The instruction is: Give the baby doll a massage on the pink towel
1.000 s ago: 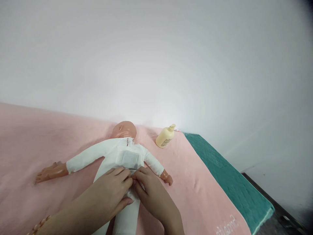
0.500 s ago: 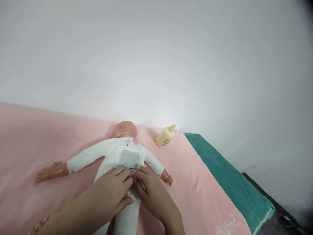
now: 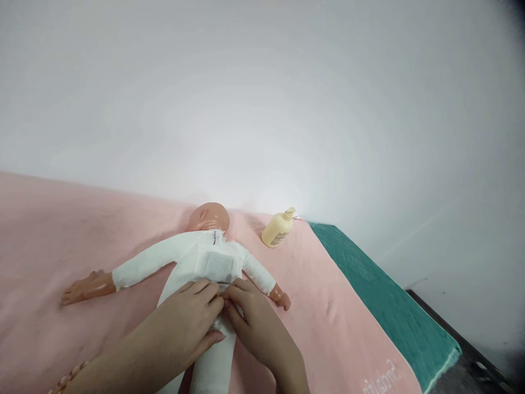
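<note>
A baby doll with a white cloth body lies on its back, its head turned aside against the wall end of the pink blanket. A pale grey rectangular patch shows on its chest. Just below that patch, my left hand and my right hand meet over the doll's belly. The fingers of both hands are bent and pressed together at the tips. Whatever they pinch is hidden beneath them. The left thumb sticks out over the doll's lower body.
A cream pump bottle stands on the blanket to the right of the doll's head. Green padded cloth shows beyond the blanket's right edge. A white wall rises directly behind. Dark floor is visible at lower right.
</note>
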Demonstrator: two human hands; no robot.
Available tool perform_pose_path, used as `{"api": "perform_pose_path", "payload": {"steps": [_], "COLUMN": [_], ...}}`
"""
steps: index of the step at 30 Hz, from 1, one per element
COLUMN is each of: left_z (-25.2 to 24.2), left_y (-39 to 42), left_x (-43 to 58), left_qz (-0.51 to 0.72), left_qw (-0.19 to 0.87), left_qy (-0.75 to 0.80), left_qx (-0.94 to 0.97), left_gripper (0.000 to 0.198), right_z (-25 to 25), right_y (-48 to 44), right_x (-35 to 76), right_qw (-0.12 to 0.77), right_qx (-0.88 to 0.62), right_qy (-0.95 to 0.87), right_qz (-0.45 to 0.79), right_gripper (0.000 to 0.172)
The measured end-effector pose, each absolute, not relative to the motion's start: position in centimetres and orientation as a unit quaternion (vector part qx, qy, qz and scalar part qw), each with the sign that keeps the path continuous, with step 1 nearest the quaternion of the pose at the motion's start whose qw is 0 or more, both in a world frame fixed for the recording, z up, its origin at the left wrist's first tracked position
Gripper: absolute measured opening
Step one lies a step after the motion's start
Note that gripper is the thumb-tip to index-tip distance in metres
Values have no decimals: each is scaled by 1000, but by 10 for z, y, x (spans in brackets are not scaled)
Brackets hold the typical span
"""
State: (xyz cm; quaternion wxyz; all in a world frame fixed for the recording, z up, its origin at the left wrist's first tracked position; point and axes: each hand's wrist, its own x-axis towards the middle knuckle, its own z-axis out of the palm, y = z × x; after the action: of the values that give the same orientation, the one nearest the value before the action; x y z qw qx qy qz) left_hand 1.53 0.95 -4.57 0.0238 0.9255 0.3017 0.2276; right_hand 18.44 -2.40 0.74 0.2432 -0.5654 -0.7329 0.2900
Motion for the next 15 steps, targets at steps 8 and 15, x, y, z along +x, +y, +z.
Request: {"api": "perform_pose_path", "payload": {"steps": [8, 15], "left_z": [-44, -37], "left_y": [9, 6], "left_x": [15, 16], "left_qz": [201, 191], "left_qw": [39, 22], "left_qy": [299, 311], "left_qx": [932, 931], "left_gripper": [17, 18], "right_z": [8, 7], "right_y": [-24, -24], "right_x": [184, 184], "right_qw": [258, 254], "right_qx": [-558, -555], "right_qy": [-729, -731], "right_qz": [300, 305], "right_gripper": [31, 29]}}
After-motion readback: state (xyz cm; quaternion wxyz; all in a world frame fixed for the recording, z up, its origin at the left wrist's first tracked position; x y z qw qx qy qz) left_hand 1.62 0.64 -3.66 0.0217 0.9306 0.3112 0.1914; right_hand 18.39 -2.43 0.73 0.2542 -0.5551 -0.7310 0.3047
